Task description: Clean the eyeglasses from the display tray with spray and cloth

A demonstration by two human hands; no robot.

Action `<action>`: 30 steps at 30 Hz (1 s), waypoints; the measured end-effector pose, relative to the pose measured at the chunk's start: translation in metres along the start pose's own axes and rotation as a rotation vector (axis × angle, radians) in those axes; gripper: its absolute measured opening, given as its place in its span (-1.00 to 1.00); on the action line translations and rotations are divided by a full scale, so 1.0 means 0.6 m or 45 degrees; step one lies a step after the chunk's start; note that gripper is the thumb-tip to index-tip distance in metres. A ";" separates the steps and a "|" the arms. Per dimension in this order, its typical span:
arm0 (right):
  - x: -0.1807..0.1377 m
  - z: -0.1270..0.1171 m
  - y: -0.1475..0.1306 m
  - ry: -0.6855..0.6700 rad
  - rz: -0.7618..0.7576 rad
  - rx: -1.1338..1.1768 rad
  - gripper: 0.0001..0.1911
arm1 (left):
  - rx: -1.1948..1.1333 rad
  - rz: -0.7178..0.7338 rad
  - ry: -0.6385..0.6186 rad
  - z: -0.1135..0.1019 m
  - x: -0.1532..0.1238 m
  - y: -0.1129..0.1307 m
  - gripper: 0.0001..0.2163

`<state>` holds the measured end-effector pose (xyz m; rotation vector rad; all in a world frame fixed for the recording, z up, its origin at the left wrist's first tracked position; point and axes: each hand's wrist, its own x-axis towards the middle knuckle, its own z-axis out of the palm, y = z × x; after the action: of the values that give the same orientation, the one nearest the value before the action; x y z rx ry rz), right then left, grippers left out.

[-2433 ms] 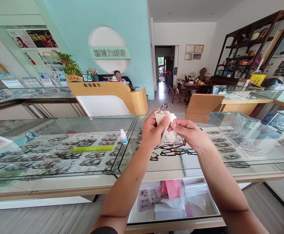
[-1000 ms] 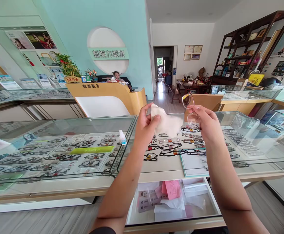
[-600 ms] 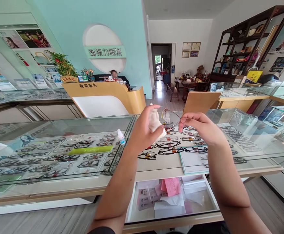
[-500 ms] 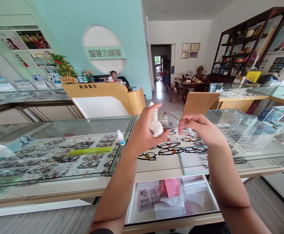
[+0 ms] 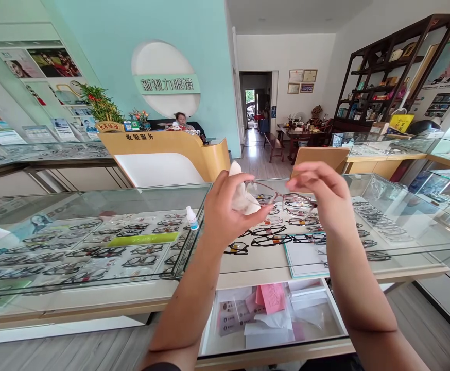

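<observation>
My left hand (image 5: 228, 201) is curled around a white cloth (image 5: 243, 198), its thumb and fingers at one lens of a pair of thin-framed eyeglasses (image 5: 279, 195). The eyeglasses are held up over the glass display counter (image 5: 194, 252), with the other lens toward my right hand (image 5: 321, 190). My right hand is raised beside that lens, fingers bent and parted, seemingly off the frame. A small white dropper bottle (image 5: 191, 218) with a blue label stands on the counter top, left of my left hand.
Rows of eyeglasses (image 5: 271, 239) lie inside the counter. Below, an open drawer (image 5: 209, 330) holds pink and white papers. A brown panel (image 5: 321, 155) stands behind my right hand. Farther back, a person (image 5: 180, 121) is behind the wooden cashier desk (image 5: 159, 141).
The eyeglasses have turned, so both lenses now show, one at the cloth in my left hand. My right hand has risen slightly and its fingers have loosened from the frame.
</observation>
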<state>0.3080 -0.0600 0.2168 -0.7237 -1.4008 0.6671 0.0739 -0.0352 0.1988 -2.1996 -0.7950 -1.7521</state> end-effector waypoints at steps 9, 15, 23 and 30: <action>0.008 -0.013 0.025 0.145 -0.177 -0.027 -0.57 | -0.026 0.021 0.216 -0.015 0.005 0.000 -0.49; -0.002 0.007 0.019 0.316 -0.648 -0.200 -0.44 | 0.015 -0.001 0.411 -0.017 0.003 0.004 -0.44; -0.017 0.026 -0.003 0.189 -1.021 -0.828 -0.39 | 0.016 -0.086 0.450 -0.029 -0.003 0.008 -0.37; -0.033 0.043 -0.015 0.309 -1.002 -0.850 -0.54 | 0.016 -0.145 0.436 -0.039 0.002 0.031 -0.36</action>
<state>0.2808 -0.0795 0.2123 -0.6515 -1.5261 -0.5138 0.0645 -0.0617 0.2090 -1.8026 -0.8557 -2.0927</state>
